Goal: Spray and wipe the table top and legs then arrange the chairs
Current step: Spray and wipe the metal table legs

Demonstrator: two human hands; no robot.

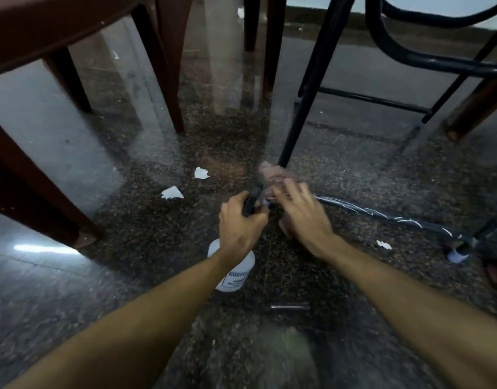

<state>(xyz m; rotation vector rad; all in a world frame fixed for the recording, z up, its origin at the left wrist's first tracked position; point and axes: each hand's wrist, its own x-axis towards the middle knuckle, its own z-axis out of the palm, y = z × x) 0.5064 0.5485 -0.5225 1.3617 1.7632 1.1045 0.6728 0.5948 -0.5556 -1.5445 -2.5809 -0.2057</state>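
I am low down, looking under the table. My left hand point(241, 220) is shut on the black trigger head of a white spray bottle point(236, 272) that hangs upright below it. My right hand point(300, 211) is blurred with motion, its fingers spread against a pinkish cloth point(272, 172) at the foot of a black metal table leg point(306, 88). Whether the hand grips the cloth is unclear. A low black crossbar point(382, 213) streaked with white runs right from the hands.
Brown plastic chair legs point(163, 68) stand at the left and back. More black table tubing point(427, 60) curves at the upper right. Torn white paper scraps point(173, 192) lie on the speckled stone floor point(129, 276), and a small metal piece point(289, 306) lies near the bottle.
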